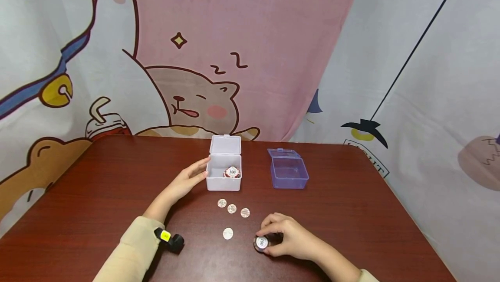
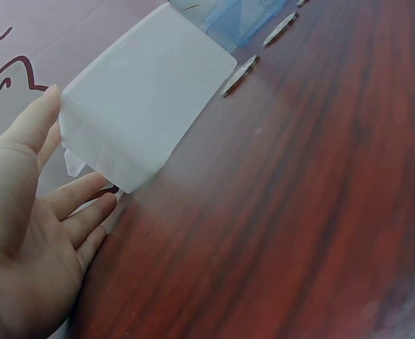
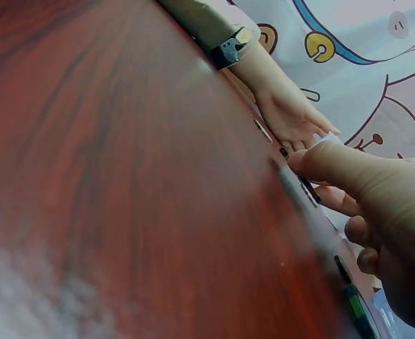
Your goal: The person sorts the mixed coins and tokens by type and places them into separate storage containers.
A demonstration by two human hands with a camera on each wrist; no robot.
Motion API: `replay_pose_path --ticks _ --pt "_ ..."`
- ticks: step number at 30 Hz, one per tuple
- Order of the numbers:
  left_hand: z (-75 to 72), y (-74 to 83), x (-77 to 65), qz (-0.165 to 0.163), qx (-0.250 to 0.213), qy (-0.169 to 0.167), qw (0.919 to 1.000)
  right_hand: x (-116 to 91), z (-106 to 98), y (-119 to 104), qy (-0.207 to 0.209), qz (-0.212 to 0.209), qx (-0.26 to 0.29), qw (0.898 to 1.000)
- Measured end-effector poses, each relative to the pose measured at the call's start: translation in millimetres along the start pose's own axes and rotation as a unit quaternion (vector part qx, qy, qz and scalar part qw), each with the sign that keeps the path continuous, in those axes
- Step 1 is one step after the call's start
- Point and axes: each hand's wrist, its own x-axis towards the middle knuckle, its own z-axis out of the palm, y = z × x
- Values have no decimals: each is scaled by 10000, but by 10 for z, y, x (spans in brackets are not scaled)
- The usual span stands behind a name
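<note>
My left hand (image 1: 185, 183) rests against the left side of a white plastic box (image 1: 223, 184), its fingers extended. The box's lid stands open, and a red-and-white poker chip marked 100 (image 1: 232, 172) lies inside. In the left wrist view the thumb touches the box (image 2: 143, 92) near an upper corner. My right hand (image 1: 291, 236) pinches a dark poker chip marked 100 (image 1: 261, 243) between thumb and fingers, low over the table. Something dark shows under that palm, partly hidden. In the right wrist view the held chip (image 3: 310, 191) appears edge-on, mostly covered by the thumb.
Several silvery coins (image 1: 232, 208) lie between the box and the right hand, one coin (image 1: 228, 233) nearer me. A translucent blue-purple box (image 1: 290, 182) with its lid open stands to the right. Behind the brown table (image 1: 351, 212) hangs a printed cloth (image 1: 273, 56).
</note>
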Motion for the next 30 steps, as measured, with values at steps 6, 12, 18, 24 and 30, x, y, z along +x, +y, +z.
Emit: replay_pose_path --ticks 6,12,18,24,30 --pt "-2 11 1 -7 -10 5 10000 52 6 16 170 49 -66 9998" --pt "2 5 3 -13 -32 6 10000 135 -9 26 275 237 -110 9993" --pt "3 -1 -1 -7 -7 9 10000 248 -25 7 399 330 -57 9986" --pt "4 -8 -4 49 -79 5 10000 386 -41 9 537 326 -55 9980" --pt "1 -6 -3 -9 -62 5 10000 533 -75 7 746 207 -84 9970"
